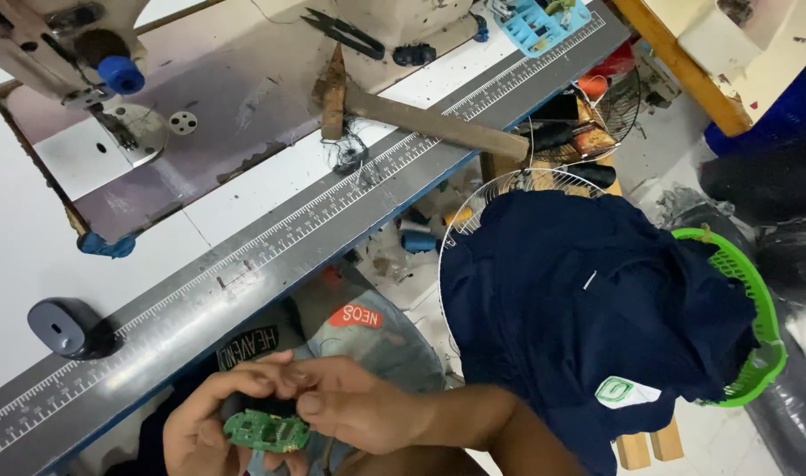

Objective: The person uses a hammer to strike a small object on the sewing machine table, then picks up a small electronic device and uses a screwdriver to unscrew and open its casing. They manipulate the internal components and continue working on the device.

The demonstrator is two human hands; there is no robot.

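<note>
A white sewing tabletop (pixel 15 220) with a grey ruler strip along its edge fills the upper left. To the right, a heap of dark navy cloth (pixel 579 300) bearing a small white-and-green rectangular label fills a green plastic basket (pixel 760 308). At the bottom, the left hand (pixel 200 423) and right hand (pixel 350 410) both pinch a small green oblong circuit board (pixel 266 432), dotted with tiny components, its long axis running roughly left to right, below the tabletop's edge.
</note>
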